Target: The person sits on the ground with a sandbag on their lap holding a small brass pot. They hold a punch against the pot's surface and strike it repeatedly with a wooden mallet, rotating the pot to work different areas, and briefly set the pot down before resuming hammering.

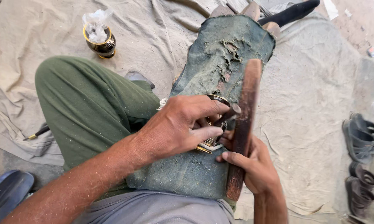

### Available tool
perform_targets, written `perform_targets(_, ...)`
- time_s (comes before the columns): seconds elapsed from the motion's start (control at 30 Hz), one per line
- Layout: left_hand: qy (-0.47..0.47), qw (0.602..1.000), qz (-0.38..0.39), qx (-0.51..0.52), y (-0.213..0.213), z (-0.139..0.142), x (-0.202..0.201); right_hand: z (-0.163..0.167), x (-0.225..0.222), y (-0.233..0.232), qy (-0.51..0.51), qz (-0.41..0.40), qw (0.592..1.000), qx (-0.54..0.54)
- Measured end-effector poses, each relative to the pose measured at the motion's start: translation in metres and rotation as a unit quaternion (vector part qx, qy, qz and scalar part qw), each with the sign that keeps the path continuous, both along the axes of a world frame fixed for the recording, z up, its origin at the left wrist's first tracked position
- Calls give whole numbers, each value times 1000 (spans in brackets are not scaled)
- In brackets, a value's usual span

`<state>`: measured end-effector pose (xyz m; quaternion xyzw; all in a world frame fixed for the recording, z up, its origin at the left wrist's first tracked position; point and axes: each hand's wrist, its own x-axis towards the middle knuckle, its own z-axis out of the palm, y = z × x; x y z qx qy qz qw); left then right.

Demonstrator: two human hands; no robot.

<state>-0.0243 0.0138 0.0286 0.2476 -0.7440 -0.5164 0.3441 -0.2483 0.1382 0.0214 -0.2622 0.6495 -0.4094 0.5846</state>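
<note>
Head view, left hand [176, 126] gripping perhaps a bangle [212, 124], right hand [253, 164] holding wooden stick [243, 124]

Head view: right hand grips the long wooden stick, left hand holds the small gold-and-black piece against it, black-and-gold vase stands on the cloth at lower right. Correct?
One error: in the head view the vase stands on the cloth at upper left, not lower right. The right hand does grip the wooden stick, and the left hand holds the small piece.

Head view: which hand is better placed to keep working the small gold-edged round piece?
Left hand: its fingers already pinch the small gold-edged round piece, while the right hand is occupied gripping the long brown wooden stick.
</note>
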Motion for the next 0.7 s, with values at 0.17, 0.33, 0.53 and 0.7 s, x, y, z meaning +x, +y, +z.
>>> perform_targets(0.17, -43, 993, -94, -57, 6, 6, -31, 33, 18, 45, 214, -102, 963, -126)
perform_targets(0.33, -129, 974, -129, -136, 5, 17, -47, 1, 1, 86, 145, -172, 929, -293)
perform_targets(0.53, -170, 960, -124, -183, 12, 24, -57, 1, -50, 122, 337, -104, 928, -120)
perform_targets(0.7, -210, 948, -124, -203, 18, 23, -61, -6, -65, 124, 303, -137, 943, 32)
